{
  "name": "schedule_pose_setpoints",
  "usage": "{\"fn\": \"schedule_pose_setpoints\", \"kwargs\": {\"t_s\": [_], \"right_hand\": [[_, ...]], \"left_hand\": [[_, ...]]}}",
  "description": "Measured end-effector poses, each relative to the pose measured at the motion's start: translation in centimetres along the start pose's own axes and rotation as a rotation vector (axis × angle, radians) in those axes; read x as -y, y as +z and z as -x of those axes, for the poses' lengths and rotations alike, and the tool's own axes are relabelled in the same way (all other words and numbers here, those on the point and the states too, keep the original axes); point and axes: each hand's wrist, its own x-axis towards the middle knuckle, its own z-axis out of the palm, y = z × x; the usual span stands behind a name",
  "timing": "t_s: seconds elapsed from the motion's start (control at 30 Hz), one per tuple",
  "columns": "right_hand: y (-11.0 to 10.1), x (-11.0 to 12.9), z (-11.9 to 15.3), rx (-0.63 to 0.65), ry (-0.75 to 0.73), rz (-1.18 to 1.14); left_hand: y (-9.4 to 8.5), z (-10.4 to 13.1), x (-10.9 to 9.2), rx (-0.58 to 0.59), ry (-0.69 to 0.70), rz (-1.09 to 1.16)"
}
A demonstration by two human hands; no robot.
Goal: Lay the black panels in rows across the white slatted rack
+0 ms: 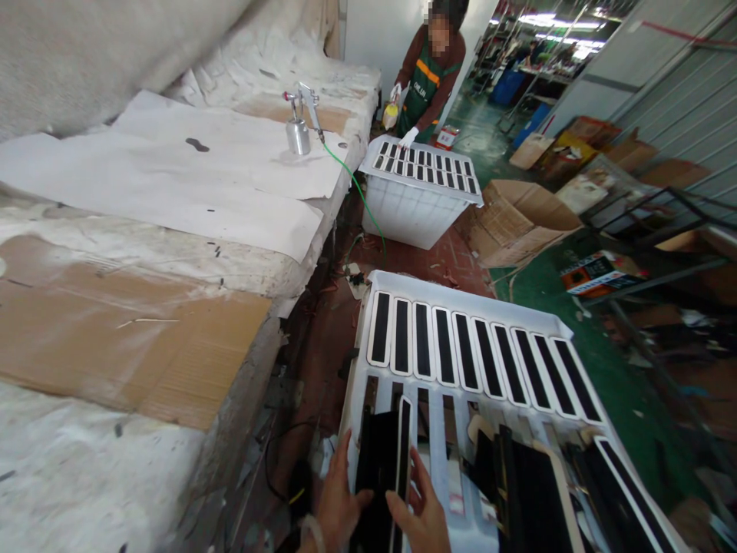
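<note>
Near the bottom centre of the head view, my left hand (pixel 338 503) grips the left side of a bundle of black strips (pixel 374 453), thumb over the top. My right hand (pixel 421 507) holds the right side, its thumb and fingers about a white-rimmed black strip (pixel 404 438) standing on edge. Just beyond, a row of white-rimmed black strips (pixel 443 346) lies flat on a white slatted rack (pixel 443 430). More black strips (pixel 535 484) are piled to the right of my right hand, some overlapping. The lower ends of the held strips are cut off by the frame.
A spray gun (pixel 298 130) stands on the paper-covered bench (pixel 276 207) at left, its green hose (pixel 362 196) hanging down. A co-worker (pixel 431 77) in gloves works over a white tub (pixel 414 207) bearing similar strips. An open cardboard box (pixel 512 223) sits right of it.
</note>
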Motion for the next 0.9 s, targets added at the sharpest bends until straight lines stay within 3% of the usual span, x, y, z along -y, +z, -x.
{"fn": "schedule_pose_setpoints", "kwargs": {"t_s": [0.1,0.33,0.5,0.73,0.9], "right_hand": [[0.5,1.2,-1.1,0.027,-0.037,0.197],[1.1,3.4,-4.1,0.025,-0.077,0.457],[1.7,2.6,-6.6,-0.022,-0.041,0.383],[3.7,1.1,-10.1,-0.19,-0.263,0.578],[4.1,-0.8,-10.4,-0.173,-0.325,0.657]], "left_hand": [[0.1,-0.3,0.4,-0.027,0.206,-0.316],[0.8,-1.5,1.4,0.131,0.191,-0.324],[0.4,-2.6,1.9,0.162,0.192,-0.271],[-0.6,-4.0,3.6,0.165,0.148,-0.269],[-1.2,-3.6,3.5,0.129,0.144,-0.316]]}}
